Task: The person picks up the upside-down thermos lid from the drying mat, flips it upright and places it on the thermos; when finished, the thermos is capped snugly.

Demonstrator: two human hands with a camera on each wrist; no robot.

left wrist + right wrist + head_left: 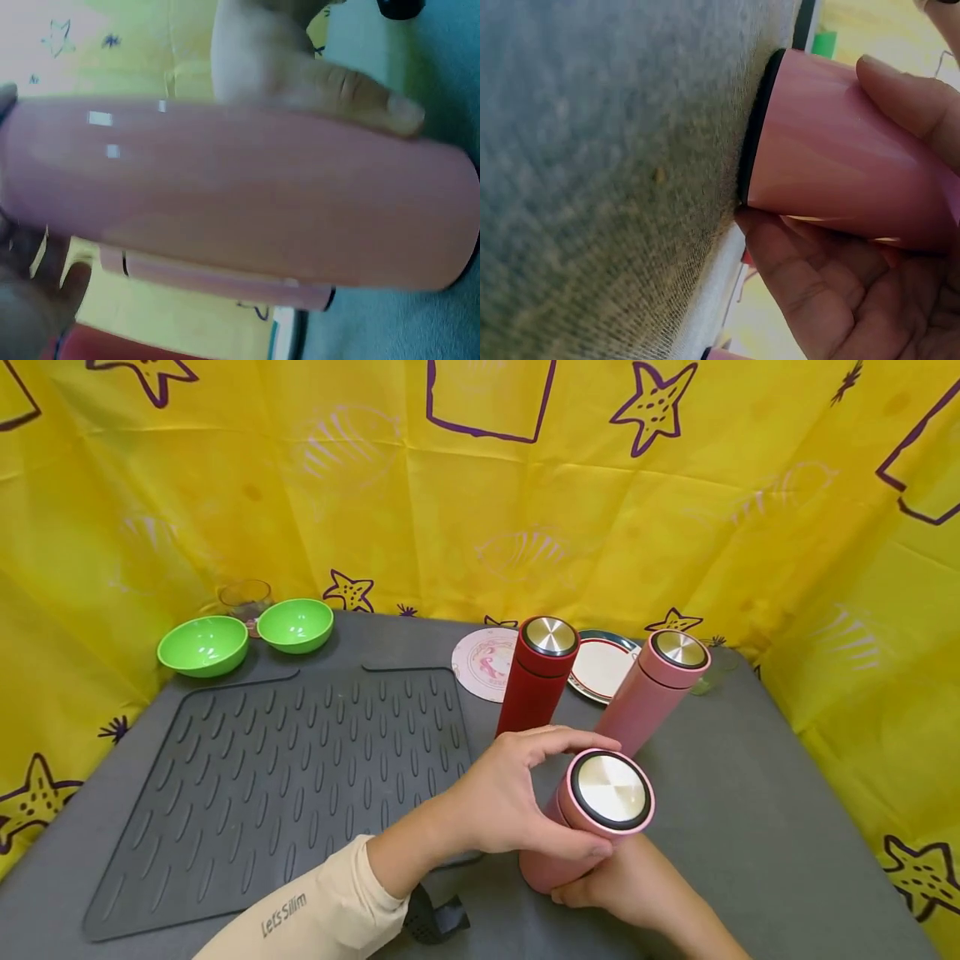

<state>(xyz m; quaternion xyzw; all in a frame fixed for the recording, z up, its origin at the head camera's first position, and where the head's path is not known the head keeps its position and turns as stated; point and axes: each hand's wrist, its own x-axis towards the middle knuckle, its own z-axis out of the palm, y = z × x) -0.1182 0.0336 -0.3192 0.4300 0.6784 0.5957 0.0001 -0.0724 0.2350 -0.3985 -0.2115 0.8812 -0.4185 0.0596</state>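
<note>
Near edge of the grey desk [750, 827]: a pink flask [592, 818] stands with its steel-topped lid toward the viewer, the left hand [502, 793] curled round its upper body and the right hand [622, 881] wrapped round its base. Just behind stand a red flask [536, 681] and a second pink flask [652, 689]. Farther back lie two plates [603, 664], a ribbed mat [300, 760] and two green bowls [202, 645].
</note>
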